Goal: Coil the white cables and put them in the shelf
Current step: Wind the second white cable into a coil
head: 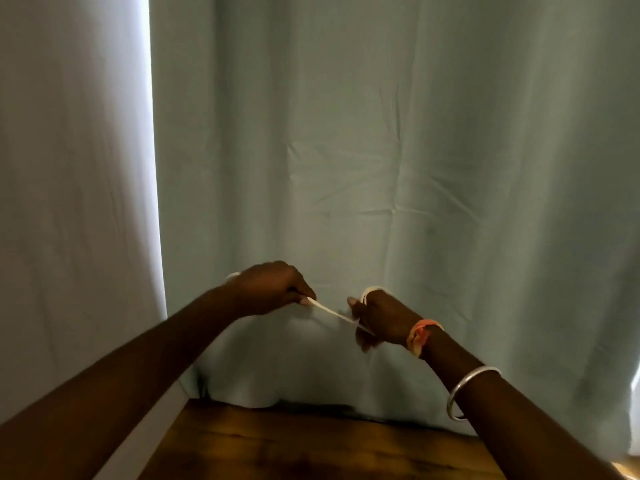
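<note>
A thin white cable (332, 314) stretches taut between my two hands, held up in front of a pale green curtain. My left hand (273, 287) pinches one part of it between thumb and fingers, and a bit of white shows behind that hand's knuckles. My right hand (379, 318) grips the other part, with a white loop of cable curving over its fingers. No shelf is in view.
The pale green curtain (415, 168) fills the view ahead, with a white wall or panel (69, 202) at the left. A brown wooden surface (311, 445) lies below my arms. My right arm wears an orange band and a silver bangle.
</note>
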